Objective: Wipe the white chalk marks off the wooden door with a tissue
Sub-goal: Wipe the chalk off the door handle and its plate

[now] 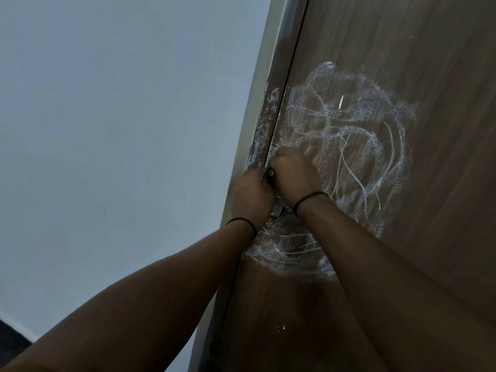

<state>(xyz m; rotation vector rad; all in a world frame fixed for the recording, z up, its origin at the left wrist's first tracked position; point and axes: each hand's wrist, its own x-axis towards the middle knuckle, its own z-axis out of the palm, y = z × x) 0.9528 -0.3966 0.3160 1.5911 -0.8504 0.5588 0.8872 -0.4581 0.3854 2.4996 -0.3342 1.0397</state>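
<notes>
Frame centre: left hand (251,194) and right hand (291,174), fingers curled, pinch a small pale tissue wad (271,173) against the chalk-scribbled brown wooden door (402,63). Tissue probably soft, tear-prone; bunch it, grip the bulk.

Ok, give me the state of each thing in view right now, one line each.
Wooden door: shut against its frame, chalk-marked.
Chalk marks: mostly unwiped, thick scribbles.
Door frame: chalk-smeared beside the gap.
Left hand: fingers curled at the door's edge; contents hidden.
Right hand: curled beside the left; contents hidden.
Metal latch plate: partly hidden under the hands.
</notes>
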